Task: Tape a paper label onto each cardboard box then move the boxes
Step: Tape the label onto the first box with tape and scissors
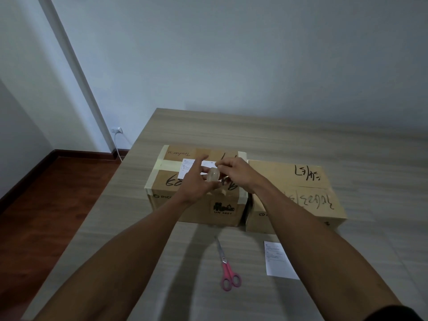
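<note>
Over the left box (196,200), the left hand (196,181) grips the tape roll (213,174) while the right hand (234,172) pinches its free end, likely to stretch it next across the label (188,166).

A pale wood-grain table (278,135) carries two cardboard boxes side by side, the left box (166,181) just beside the right box (301,193); nearer the viewer lie pink-handled scissors (225,265); right of them, a white paper label (278,260) lies flat.
</note>
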Motion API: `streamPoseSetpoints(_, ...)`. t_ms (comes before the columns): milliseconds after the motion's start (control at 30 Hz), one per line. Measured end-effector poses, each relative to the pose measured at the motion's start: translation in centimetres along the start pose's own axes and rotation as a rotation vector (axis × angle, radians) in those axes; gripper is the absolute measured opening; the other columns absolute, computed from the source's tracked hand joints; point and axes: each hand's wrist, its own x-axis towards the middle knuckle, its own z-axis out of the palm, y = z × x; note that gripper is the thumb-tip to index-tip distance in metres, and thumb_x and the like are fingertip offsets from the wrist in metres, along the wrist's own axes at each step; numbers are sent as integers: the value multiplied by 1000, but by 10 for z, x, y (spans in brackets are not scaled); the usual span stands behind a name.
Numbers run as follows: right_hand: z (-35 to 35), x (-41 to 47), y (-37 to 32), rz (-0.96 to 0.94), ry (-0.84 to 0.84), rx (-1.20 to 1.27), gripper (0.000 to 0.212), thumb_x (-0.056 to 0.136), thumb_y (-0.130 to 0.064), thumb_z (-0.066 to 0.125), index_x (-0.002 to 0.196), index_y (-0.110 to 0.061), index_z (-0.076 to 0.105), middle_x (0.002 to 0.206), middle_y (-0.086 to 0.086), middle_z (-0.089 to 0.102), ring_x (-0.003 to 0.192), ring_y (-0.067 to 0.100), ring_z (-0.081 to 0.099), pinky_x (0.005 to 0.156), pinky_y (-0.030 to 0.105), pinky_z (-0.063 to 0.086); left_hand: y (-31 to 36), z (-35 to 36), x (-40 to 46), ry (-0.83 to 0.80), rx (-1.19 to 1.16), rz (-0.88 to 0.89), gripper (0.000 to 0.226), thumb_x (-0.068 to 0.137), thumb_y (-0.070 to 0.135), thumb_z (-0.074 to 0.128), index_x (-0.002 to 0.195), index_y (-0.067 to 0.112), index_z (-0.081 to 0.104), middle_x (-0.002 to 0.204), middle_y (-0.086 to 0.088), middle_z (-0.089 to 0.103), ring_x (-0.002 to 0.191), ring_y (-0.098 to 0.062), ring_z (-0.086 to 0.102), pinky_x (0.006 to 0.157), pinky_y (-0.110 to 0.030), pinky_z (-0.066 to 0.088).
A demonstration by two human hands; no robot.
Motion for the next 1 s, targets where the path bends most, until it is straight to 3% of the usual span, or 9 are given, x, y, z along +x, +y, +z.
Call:
streamPoseSetpoints(200, -2, -4, 0, -63, 21, 40, 13, 97, -8, 67, 105, -7, 78, 91, 9, 77, 66, 13, 71, 68, 27, 60, -3, -5, 0, -9, 32, 18, 106, 79, 17, 88, 159, 36, 21, 128, -1, 59, 109, -15, 67, 88, -38, 61)
streamPoseSetpoints(367, -2, -2, 2, -71, 21, 113, 7, 95, 1, 68, 98, 3, 73, 93, 28, 74, 62, 16, 71, 67, 26, 61, -2, -7, 0, -14, 67, 20, 109, 78, 11, 88, 160, 36, 20, 128, -2, 58, 108, -10, 66, 87, -33, 60)
streamPoseSetpoints(467, 0, 4, 4, -48, 42, 57, 7, 97, -2, 65, 93, -1, 71, 96, 26, 72, 64, 17, 71, 70, 36, 64, -5, -6, 2, -31, 68, 14, 108, 75, 14, 90, 157, 42, 25, 127, -1, 59, 109, -16, 67, 92, -46, 60)
streamPoseSetpoints(567, 6, 10, 7, -57, 94, -89, 15, 102, -15, 59, 89, -14, 66, 94, 11, 70, 71, 24, 70, 69, 46, 61, -6, -5, 5, -32, 60, 4, 99, 74, 28, 91, 152, 42, 33, 124, -1, 60, 105, -21, 70, 91, -49, 60)
streamPoseSetpoints(700, 13, 10, 2, -145, 222, -115, 17, 106, -17, 50, 91, -18, 57, 95, 1, 66, 88, 17, 68, 68, 24, 51, 0, -2, 7, 40, 24, -63, 83, 74, 52, 87, 144, 39, 45, 103, -5, 71, 90, -19, 75, 88, -40, 60)
streamPoseSetpoints(800, 14, 12, -1, -142, 220, -62, 17, 108, -18, 45, 94, -21, 55, 94, 5, 72, 86, 17, 70, 63, 14, 49, 2, -2, 8, 22, -69, -109, 63, 78, 44, 86, 132, 31, 57, 93, -10, 76, 83, -21, 77, 87, -42, 62)
streamPoseSetpoints(1000, 10, 18, -2, -127, 175, -102, 26, 108, -17, 46, 84, -22, 55, 87, 3, 72, 86, 24, 73, 71, 34, 60, 4, -1, 8, -16, -131, -141, 42, 83, 39, 84, 116, 18, 70, 117, -2, 70, 102, -18, 72, 83, -33, 63)
